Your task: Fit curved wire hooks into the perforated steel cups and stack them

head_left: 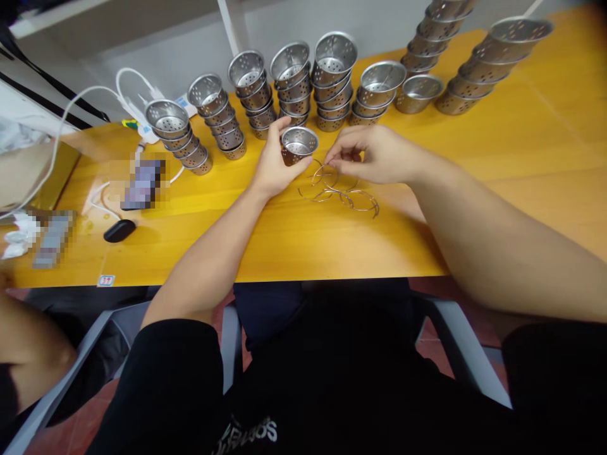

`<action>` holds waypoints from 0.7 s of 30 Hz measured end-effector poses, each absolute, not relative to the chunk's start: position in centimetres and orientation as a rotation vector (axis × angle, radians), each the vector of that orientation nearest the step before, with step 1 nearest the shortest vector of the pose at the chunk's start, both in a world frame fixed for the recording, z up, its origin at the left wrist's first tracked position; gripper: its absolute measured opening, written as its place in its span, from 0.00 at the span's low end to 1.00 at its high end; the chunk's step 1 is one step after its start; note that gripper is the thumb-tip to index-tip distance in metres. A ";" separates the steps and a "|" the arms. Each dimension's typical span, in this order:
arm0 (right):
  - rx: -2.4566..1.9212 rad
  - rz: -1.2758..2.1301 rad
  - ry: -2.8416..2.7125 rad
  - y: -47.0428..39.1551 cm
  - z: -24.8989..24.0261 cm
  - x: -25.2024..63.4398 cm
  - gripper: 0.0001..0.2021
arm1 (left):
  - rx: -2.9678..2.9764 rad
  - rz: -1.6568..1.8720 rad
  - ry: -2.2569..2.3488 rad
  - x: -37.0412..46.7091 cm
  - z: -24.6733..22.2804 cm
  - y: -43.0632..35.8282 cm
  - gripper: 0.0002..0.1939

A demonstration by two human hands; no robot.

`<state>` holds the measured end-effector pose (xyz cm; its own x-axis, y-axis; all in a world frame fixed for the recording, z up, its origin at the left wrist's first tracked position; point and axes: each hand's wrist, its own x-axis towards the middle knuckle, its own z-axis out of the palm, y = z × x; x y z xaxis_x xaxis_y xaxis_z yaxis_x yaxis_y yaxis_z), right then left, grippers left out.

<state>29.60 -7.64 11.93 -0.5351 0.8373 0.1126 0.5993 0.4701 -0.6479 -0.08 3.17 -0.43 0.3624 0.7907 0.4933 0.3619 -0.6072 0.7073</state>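
My left hand is wrapped round a small perforated metal cup, with the thumb along its near side and the fingers at its far left. The cup stands upright, its open top facing me. Just to the right, my right hand pinches a thin curved wire between thumb and fingertips. Several more loose curved wires lie tangled on the table below that hand. Whether the pinched wire is hooked into the others, I cannot tell.
Stacks of perforated metal cups line the back of the yellow table; taller stacks stand at the right. A phone, white cables and a black oval object lie left. Another person's arm shows at lower left.
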 end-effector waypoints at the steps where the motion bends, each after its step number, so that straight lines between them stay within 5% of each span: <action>1: -1.208 0.790 -2.274 -7.7 11.9 29.5 0.26 | 2.128 1.171 1.004 -0.1 -0.4 3.1 0.57; 15: -1.139 0.867 -1.786 -7.6 11.4 28.4 0.30 | 2.177 1.132 0.932 -0.3 -0.6 3.8 0.67; 21: -1.225 0.756 -1.830 -8.2 11.5 28.4 0.33 | 2.214 1.107 0.870 0.0 0.0 3.0 0.57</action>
<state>28.43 -8.20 11.50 -0.2203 0.9336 0.2825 0.4618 0.3549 -0.8129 -0.02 2.95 -0.03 0.4619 0.7316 0.5014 0.3140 -0.6636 0.6790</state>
